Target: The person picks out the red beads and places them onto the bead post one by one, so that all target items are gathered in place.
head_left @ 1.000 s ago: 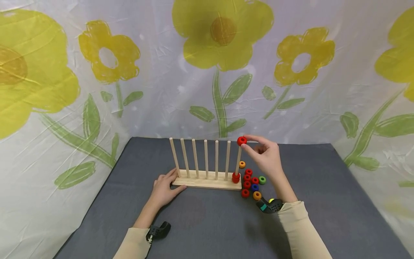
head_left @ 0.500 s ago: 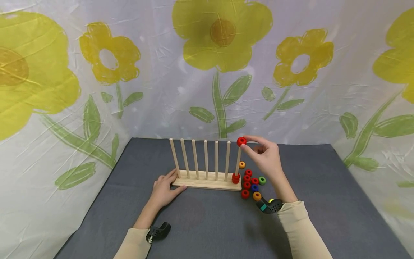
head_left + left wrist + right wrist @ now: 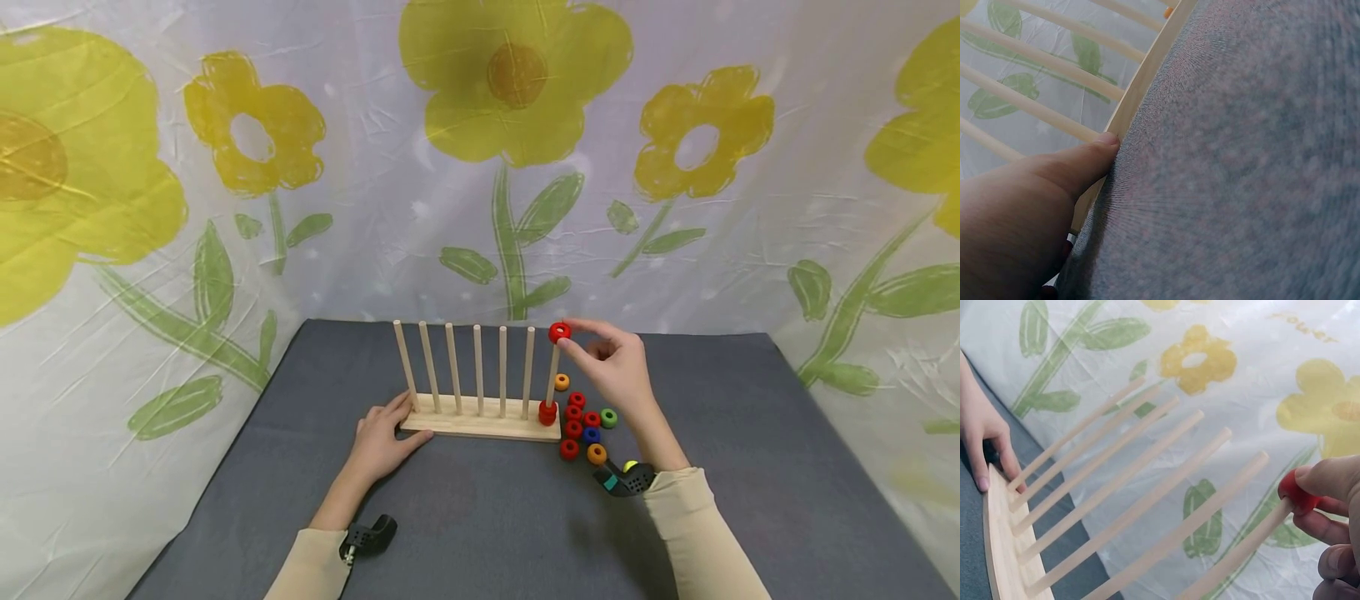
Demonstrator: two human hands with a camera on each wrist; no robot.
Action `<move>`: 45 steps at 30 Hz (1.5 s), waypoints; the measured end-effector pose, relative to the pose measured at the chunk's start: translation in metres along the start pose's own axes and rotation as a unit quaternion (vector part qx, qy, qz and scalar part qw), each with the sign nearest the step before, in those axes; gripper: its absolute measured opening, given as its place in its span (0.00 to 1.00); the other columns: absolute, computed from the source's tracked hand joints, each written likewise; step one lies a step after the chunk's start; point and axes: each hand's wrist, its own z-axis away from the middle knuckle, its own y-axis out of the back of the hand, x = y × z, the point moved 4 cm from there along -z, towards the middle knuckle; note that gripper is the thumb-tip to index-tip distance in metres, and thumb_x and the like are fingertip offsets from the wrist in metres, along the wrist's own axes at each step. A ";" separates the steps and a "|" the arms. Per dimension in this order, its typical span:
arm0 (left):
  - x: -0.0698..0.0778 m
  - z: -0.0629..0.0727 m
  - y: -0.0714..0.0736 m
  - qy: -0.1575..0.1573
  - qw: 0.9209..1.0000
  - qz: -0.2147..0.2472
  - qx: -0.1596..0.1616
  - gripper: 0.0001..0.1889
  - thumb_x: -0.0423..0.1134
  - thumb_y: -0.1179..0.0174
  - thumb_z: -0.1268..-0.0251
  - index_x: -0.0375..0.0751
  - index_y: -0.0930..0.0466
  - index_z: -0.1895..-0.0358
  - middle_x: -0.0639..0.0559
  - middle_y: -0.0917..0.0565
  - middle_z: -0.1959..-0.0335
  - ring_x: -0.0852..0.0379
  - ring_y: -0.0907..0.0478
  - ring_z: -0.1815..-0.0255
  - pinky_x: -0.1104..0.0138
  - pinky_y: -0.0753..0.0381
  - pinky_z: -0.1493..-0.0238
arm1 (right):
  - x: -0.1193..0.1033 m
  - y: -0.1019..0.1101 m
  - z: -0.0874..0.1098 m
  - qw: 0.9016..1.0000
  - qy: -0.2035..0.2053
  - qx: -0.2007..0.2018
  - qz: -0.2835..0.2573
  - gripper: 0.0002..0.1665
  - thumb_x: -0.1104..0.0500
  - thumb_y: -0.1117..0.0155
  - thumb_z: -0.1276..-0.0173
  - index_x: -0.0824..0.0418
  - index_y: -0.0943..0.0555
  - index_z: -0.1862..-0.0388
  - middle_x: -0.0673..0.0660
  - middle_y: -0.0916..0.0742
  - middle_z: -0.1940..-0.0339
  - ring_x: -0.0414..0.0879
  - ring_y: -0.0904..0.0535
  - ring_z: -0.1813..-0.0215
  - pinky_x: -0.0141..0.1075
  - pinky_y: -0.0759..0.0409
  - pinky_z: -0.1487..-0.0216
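Note:
A wooden peg stand (image 3: 480, 427) with a row of upright pegs rests on the grey cloth. My left hand (image 3: 378, 442) grips its left end, the thumb along the front edge and the fingers round the back. Two red beads (image 3: 547, 412) sit stacked at the foot of the rightmost peg. At that peg's top, my right hand (image 3: 618, 362) pinches another red bead (image 3: 558, 340) between thumb and fingers. The right wrist view shows this bead (image 3: 1297, 490) over the peg's tip, the peg (image 3: 1241, 556) entering it from below.
Right of the stand lie several loose beads: red beads (image 3: 573, 429), a blue bead (image 3: 592, 436), a green bead (image 3: 609, 418) and orange beads (image 3: 596, 454). A yellow bead (image 3: 630, 465) is partly hidden behind the right wrist camera (image 3: 626, 479). A flowered cloth wall (image 3: 360, 250) stands behind.
The red bead in my right hand has come down slightly, and the peg's pale tip now shows in its hole. My left hand and the stand have stayed put.

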 end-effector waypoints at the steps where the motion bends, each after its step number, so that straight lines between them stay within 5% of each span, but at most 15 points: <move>1: 0.000 0.000 0.000 0.001 1.000 0.000 0.000 0.43 0.58 0.31 0.36 0.37 0.33 0.24 0.41 0.34 0.24 0.37 0.33 0.36 0.45 0.39 0.46 | 0.000 0.000 0.000 1.000 -0.001 0.000 0.000 0.17 0.57 0.25 0.33 0.54 0.11 0.45 0.55 0.34 0.91 0.45 0.45 0.87 0.36 0.45 0.84; 18: 0.000 0.000 0.000 0.001 1.000 -0.004 -0.002 0.43 0.58 0.31 0.35 0.37 0.34 0.24 0.41 0.34 0.24 0.37 0.33 0.36 0.44 0.39 0.46 | 0.000 0.000 0.001 1.000 -0.007 -0.006 0.006 0.18 0.54 0.24 0.33 0.53 0.11 0.45 0.54 0.35 0.91 0.46 0.45 0.87 0.36 0.46 0.84; 27: 0.000 0.002 0.000 -0.001 1.000 -0.003 -0.001 0.43 0.57 0.31 0.36 0.37 0.33 0.24 0.40 0.34 0.24 0.37 0.33 0.36 0.44 0.39 0.47 | 0.002 -0.001 0.002 1.000 -0.007 -0.012 0.012 0.20 0.55 0.25 0.33 0.60 0.12 0.44 0.53 0.36 0.91 0.46 0.46 0.87 0.37 0.45 0.84; 38: 0.000 0.000 0.000 0.004 1.000 -0.005 -0.004 0.43 0.58 0.31 0.36 0.38 0.34 0.24 0.41 0.34 0.24 0.36 0.33 0.36 0.45 0.38 0.47 | 0.002 0.000 0.001 1.000 -0.007 -0.012 0.009 0.17 0.55 0.25 0.33 0.53 0.11 0.45 0.52 0.36 0.91 0.45 0.46 0.86 0.36 0.46 0.83; 45: 0.000 -0.001 0.000 0.004 1.000 -0.005 -0.007 0.43 0.58 0.31 0.35 0.38 0.34 0.24 0.41 0.35 0.24 0.36 0.33 0.35 0.44 0.39 0.46 | -0.017 0.001 0.002 1.000 -0.013 -0.012 0.001 0.16 0.62 0.27 0.31 0.60 0.13 0.44 0.52 0.34 0.92 0.36 0.47 0.88 0.34 0.47 0.84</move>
